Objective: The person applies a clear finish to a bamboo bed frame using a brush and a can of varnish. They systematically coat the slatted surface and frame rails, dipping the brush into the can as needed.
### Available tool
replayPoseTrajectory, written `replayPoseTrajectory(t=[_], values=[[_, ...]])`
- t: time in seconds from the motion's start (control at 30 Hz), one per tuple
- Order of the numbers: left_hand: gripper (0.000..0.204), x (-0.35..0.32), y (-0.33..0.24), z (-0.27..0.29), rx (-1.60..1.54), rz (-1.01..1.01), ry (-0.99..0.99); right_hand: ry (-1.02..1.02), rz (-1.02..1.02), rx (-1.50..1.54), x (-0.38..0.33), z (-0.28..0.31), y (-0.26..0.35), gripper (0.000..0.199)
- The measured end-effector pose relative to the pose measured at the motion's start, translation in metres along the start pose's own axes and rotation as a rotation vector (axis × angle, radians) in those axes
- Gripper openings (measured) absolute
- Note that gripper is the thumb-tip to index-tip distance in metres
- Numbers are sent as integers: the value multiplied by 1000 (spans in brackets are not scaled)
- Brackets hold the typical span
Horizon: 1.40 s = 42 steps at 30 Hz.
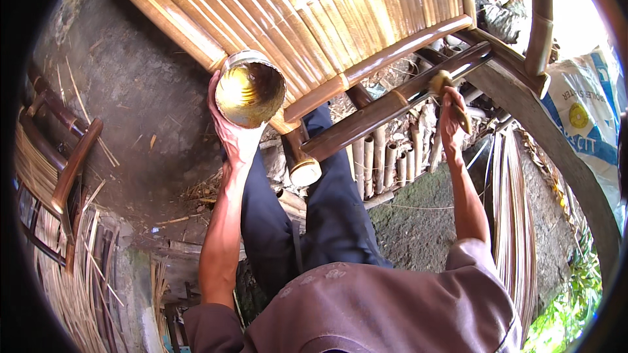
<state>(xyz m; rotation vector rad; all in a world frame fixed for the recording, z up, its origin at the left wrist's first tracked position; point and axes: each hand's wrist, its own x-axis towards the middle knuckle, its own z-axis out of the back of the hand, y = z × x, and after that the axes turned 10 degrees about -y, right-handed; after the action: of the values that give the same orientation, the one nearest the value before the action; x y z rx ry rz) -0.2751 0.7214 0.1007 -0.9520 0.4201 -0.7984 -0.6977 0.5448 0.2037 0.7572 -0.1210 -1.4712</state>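
Note:
My left hand (233, 136) is wrapped round a round metal can (266, 99), its open top tilted toward me. A yellowish-brown wet coat shows inside it. In my right hand (451, 119) is a paintbrush (441, 81), with its bristles at the dark, glossy bamboo rail (379, 117) of a bamboo seat. Whether the bristles press on the rail cannot be told. Slats of split bamboo (320, 13) make up the shiny golden panel, and a thick bamboo pole (337, 85) runs along its near edge. The can is beside the panel's near left corner.
At the left stands another piece of bamboo furniture (75, 167), above a heap of thin strips (55, 281). Bundled long strips (511, 216) lie on the right. A blue and white sack (585, 117) is at the far right. Short upright bamboo stakes (389, 163) edge the ground beneath the seat.

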Motion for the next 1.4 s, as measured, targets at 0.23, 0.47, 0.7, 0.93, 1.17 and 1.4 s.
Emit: replayPoseTrajectory(t=[0.23,0.47,0.7,0.93,1.17,1.4], values=[[109,-8,-24,-13,-107,36,-9,593,9,263,-122,-87,51,30],[105,-7,-15,-27,-45,2,14,-404,416,-298,94,114,-88,17],[109,-11,-3,-39,88,110,15,181,303,-213,22,-6,13,14],[110,0,-14,-46,61,142,26,68,476,-690,14,-172,-13,29],[103,-2,-6,-23,141,88,-45,520,-84,449,49,-162,29,21],[110,4,-4,-16,49,130,-38,-63,375,-580,80,-149,-22,23]])
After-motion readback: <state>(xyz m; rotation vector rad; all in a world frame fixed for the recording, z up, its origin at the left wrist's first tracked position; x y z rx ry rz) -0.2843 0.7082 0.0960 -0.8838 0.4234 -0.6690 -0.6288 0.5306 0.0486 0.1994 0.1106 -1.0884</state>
